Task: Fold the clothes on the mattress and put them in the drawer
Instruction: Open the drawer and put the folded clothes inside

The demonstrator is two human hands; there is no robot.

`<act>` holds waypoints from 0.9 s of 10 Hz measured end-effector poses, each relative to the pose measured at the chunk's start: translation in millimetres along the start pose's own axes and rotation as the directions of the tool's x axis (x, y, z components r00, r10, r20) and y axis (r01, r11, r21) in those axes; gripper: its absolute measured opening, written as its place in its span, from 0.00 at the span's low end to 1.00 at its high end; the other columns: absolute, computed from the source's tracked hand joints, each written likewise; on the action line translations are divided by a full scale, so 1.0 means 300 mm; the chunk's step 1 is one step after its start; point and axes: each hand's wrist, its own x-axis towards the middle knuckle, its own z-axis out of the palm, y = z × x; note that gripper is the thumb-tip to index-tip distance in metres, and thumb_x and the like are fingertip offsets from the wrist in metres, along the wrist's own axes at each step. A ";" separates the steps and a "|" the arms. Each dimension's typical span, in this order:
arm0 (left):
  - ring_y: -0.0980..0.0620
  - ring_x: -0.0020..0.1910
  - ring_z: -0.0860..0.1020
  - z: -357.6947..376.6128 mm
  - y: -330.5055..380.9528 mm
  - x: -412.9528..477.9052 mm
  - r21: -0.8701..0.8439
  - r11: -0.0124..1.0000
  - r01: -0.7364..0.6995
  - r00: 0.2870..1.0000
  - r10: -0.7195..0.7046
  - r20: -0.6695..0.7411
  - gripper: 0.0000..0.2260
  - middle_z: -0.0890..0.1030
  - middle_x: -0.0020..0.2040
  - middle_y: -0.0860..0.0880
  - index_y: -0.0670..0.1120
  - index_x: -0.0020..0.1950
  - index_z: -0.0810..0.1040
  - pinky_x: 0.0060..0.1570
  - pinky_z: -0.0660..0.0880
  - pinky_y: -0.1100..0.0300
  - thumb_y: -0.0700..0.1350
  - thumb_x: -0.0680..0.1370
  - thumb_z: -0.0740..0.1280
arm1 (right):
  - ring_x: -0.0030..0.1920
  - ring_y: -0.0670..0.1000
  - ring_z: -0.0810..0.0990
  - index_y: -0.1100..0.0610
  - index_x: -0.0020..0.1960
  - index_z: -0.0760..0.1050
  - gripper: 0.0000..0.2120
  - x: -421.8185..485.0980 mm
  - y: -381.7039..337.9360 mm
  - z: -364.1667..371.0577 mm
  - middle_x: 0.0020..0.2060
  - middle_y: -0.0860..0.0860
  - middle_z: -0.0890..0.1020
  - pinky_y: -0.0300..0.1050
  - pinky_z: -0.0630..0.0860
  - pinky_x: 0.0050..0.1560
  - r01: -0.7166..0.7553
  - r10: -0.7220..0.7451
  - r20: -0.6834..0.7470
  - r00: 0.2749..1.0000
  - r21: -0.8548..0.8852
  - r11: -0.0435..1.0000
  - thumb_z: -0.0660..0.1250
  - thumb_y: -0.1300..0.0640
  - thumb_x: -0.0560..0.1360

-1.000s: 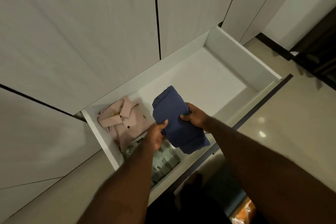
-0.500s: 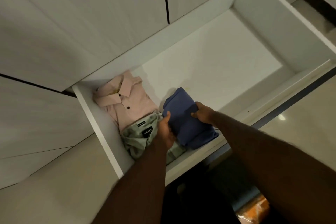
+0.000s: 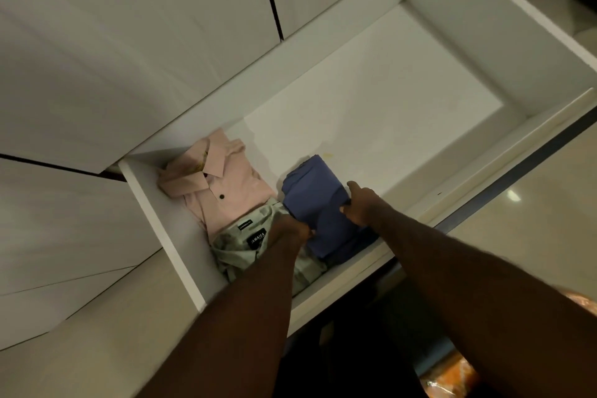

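A person leans over an open drawer (image 3: 163, 226) and sets a folded blue garment (image 3: 315, 191) inside it, just right of a pink shirt (image 3: 226, 186) and a pale green shirt (image 3: 234, 244) packed at the drawer's left end. The left hand (image 3: 290, 231) grips the bundle's near-left edge, fingers curled against the cloth. The right hand (image 3: 360, 203) clasps its right side, thumb on top and fingers tucked beneath. The garment lies low in the drawer, close to the front wall, though whether it fully rests on the drawer floor cannot be told.

The bundle is longer than it is wide. Its long axis runs from far to near, slanting slightly right, roughly in line with the drawer's side walls, with a rounded fold at the far end.

The garment looks soft, light and limp, likely to slump or unfold if lifted by one corner. Holding both long sides at mid-length, as here, appears to be the safest way to keep the folds together. The right half of the drawer lies open to white cabinet doors (image 3: 129, 42) behind.
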 end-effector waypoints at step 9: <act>0.51 0.34 0.75 0.691 0.497 -0.997 0.218 0.744 -0.631 0.689 0.409 0.599 0.10 0.79 0.41 0.47 0.45 0.49 0.76 0.36 0.68 0.59 0.52 0.81 0.67 | 0.62 0.61 0.80 0.51 0.72 0.72 0.28 -1.178 0.581 -0.662 0.64 0.58 0.79 0.58 0.78 0.62 0.365 0.247 -0.410 0.878 0.907 0.208 0.58 0.34 0.81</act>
